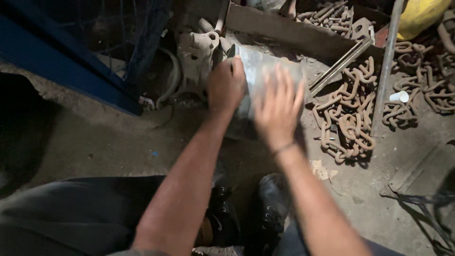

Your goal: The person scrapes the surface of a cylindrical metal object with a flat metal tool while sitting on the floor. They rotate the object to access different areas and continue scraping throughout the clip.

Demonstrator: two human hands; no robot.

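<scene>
Head cam, looks down, close on hands.

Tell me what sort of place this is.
Probably a metal workshop or scrap yard: heaps of rusty chain on a dusty concrete floor, a worn metal bracket, and loose steel bars.

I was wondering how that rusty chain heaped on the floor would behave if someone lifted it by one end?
The rusty chain would probably feel heavy, since its links look thick and solid. It would likely hang limp and uncoil link by link, as it lies in loose loops. Its rough, rusted surface suggests it would not slip easily.
</scene>
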